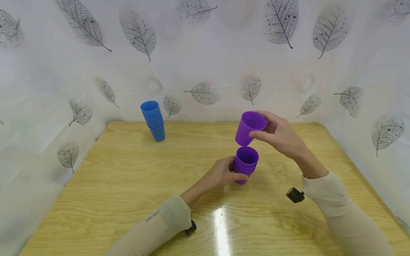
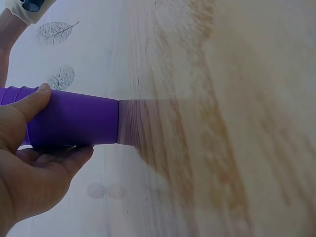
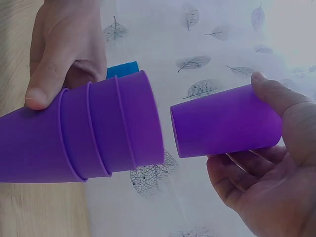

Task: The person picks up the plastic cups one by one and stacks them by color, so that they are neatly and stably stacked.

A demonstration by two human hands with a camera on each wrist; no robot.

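My left hand (image 1: 219, 175) grips a stack of purple cups (image 1: 246, 170), thumb on the near side and fingers around the far side. The stack stands upright with its base right at the tabletop in the left wrist view. Above its open top, my right hand (image 1: 283, 137) holds a single purple cup (image 1: 244, 131) between thumb and fingers, mouth up and slightly tilted. In the right wrist view a small gap separates the base of this single cup (image 3: 227, 123) from the rim of the stack (image 3: 140, 123).
A stack of blue cups (image 1: 157, 131) stands toward the back left of the wooden table (image 1: 128, 185). Behind the table hangs a pale backdrop (image 1: 211, 53) printed with leaves. Small black cameras (image 1: 295, 195) are strapped at both wrists.
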